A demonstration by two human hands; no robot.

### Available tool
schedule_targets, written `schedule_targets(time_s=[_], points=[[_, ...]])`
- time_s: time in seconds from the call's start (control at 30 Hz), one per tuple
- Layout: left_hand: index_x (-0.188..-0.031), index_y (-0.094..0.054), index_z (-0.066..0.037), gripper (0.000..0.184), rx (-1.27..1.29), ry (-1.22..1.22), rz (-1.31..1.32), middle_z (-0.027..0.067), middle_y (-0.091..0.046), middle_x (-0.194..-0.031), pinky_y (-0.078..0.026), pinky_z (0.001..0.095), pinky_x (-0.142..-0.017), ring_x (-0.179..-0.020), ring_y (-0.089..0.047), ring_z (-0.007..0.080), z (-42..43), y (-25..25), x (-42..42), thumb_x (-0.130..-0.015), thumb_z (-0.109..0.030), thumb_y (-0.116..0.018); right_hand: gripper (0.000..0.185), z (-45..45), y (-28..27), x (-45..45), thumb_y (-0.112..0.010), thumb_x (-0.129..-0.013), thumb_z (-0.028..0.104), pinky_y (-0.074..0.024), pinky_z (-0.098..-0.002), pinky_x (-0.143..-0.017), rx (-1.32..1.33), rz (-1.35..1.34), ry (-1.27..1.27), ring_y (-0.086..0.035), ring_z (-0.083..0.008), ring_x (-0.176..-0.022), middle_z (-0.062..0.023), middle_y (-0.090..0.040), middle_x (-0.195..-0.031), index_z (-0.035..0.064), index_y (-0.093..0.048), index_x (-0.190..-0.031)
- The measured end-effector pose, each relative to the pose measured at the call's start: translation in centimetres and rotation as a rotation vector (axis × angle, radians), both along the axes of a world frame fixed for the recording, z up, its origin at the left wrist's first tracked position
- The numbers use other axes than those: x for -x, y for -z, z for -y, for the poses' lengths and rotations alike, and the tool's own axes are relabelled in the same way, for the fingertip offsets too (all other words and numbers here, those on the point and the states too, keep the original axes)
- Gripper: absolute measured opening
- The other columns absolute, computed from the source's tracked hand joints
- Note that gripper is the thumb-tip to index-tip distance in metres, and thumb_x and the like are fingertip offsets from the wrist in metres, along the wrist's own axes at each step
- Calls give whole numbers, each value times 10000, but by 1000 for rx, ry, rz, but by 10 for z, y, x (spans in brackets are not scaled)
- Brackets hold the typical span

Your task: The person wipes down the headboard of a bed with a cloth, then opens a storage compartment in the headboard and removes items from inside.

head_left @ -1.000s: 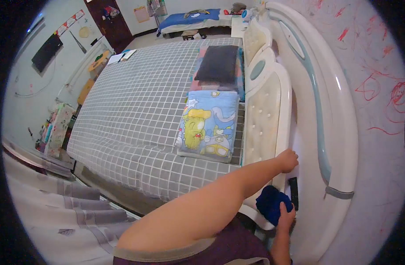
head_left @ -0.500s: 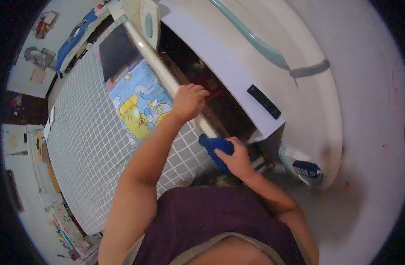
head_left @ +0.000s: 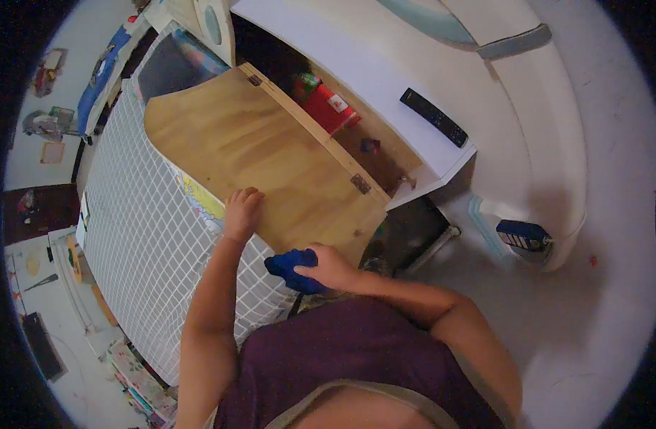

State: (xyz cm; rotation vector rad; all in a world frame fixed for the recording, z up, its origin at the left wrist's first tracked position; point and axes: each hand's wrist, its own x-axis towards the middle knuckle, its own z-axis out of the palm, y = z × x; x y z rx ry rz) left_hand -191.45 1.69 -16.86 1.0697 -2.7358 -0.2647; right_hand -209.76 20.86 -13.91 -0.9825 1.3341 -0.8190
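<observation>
A hinged wooden lid (head_left: 271, 150) lies folded open over the bed, its bare wood face upward. My left hand (head_left: 242, 213) holds the lid's near-left edge, with the fingers curled over the wood and the thumb hidden. In my right hand (head_left: 331, 268) is a bunched dark blue cloth (head_left: 296, 270), close to the lid's lower edge and in front of my body. Beyond the hinges an open compartment (head_left: 396, 161) shows, with a red packet (head_left: 331, 107) and other small items inside. Part of a cartoon-print pillow (head_left: 203, 200) peeks out from under the lid.
A black remote control (head_left: 434, 116) rests on the white ledge (head_left: 356, 79) beside the compartment. Another remote-like device (head_left: 523, 235) sits at the end of the cream headboard (head_left: 514, 143). The bed (head_left: 149, 236) has a grey checked cover. A dark pillow (head_left: 181, 68) is at its far end.
The lid has swung over onto the bed, exposing its wood face and the compartment. My left hand moved left and down with its edge. The right hand shifted left with the blue cloth.
</observation>
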Motion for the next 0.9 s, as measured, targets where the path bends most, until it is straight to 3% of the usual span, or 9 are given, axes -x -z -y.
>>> schedule_targets(time_s=[0.1,0.2,0.4,0.5,0.6,0.7,0.8,0.9], points=[[-937,-629,-122,184,15,-38,40,52,-598,-1039,-382,423,-829,-980,-528,285,-8,17,-11,-760,-130,-578,436,-4,25,-12,-726,-721,285,-481,-385,-795,58,59,102,-626,-309,-876,-198,-647,-945,-22,-607,-1006],[-941,-628,-124,184,-29,-71,42,53,-595,-1052,-380,432,-837,-987,-527,288,-6,15,-12,-768,-140,-568,446,-2,66,-19,-739,-703,290,-481,-381,-792,-86,115,95,-629,-298,-862,-191,-652,-931,-21,-610,-995],[-943,-629,-135,194,17,-46,79,46,-592,-1071,-383,437,-843,-997,-528,290,-5,27,-21,-764,-133,-556,474,6,66,-8,-750,-675,326,-486,-377,-781,-44,155,104,-632,-284,-847,-173,-659,-918,-15,-619,-977],[-949,-629,-140,202,60,-50,134,45,-586,-1086,-394,435,-833,-996,-529,287,-7,26,-20,-764,-123,-551,318,3,84,-16,-717,-745,228,-468,-322,-676,-36,107,110,-579,-161,-712,-73,-641,-785,2,-619,-946],[-929,-635,-145,184,63,-64,121,41,-580,-1085,-404,428,-820,-986,-530,285,-7,32,-21,-762,-123,-561,341,0,107,-23,-722,-738,231,-471,-317,-698,-79,28,116,-586,-165,-738,-78,-646,-815,3,-623,-972],[-898,-640,-143,158,2,-74,104,39,-586,-1053,-409,418,-819,-973,-533,283,-7,27,-20,-754,-126,-576,334,4,98,-16,-715,-746,214,-473,-304,-719,-56,170,114,-589,-156,-764,-66,-651,-846,2,-625,-989],[-877,-639,-141,138,39,-60,43,33,-593,-1021,-411,412,-817,-949,-541,276,-6,35,-22,-746,-139,-594,303,17,45,-1,-697,-763,182,-472,-292,-716,-197,165,43,-579,-132,-759,-48,-650,-852,5,-625,-998],[-883,-634,-135,154,25,-78,30,39,-594,-1026,-412,413,-815,-947,-542,282,-6,31,-21,-730,-126,-617,302,22,65,-10,-696,-764,179,-473,-284,-710,-200,270,-30,-582,-131,-751,-45,-651,-850,10,-626,-1005]])
